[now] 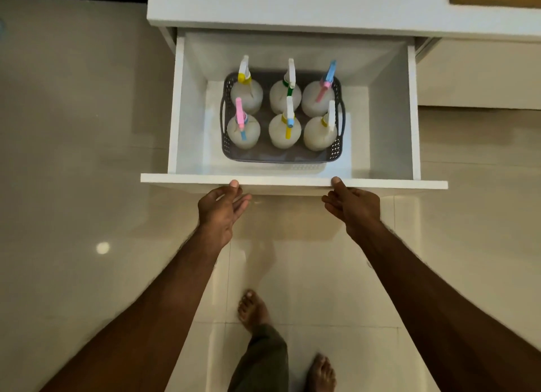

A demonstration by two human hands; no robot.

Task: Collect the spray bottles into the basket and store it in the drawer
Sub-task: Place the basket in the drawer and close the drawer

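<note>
Directly below the head camera, a white drawer [294, 183] stands pulled out from a white cabinet [292, 8]. On the drawer floor sits a grey perforated plastic basket [281, 157] with side handles, set towards the middle and well clear of the drawer's side walls. Six white spray bottles stand upright in the basket, in two rows of three.

In the far row: the left bottle [246, 94] has a white and yellow trigger head, the middle bottle [285, 94] a white and green head, and the right bottle [317, 96] a blue and pink head. In the near row: the left bottle [243, 132] has a pink and blue head, the middle bottle [284, 132] a white, blue and yellow head, and the right bottle [319, 134] a white head with a yellow collar.

Both of the person's bare arms reach forward to the drawer's front panel. The left hand [221, 208] has its thumb resting on the panel's top edge, with the fingers loosely spread below it and grasping nothing. The right hand [352, 206] likewise has its thumb on the top edge, with its fingers curled beneath; whether they touch the panel's face cannot be told.

Two bare feet [253, 309] stand on a glossy pale tiled floor [87, 186].
</note>
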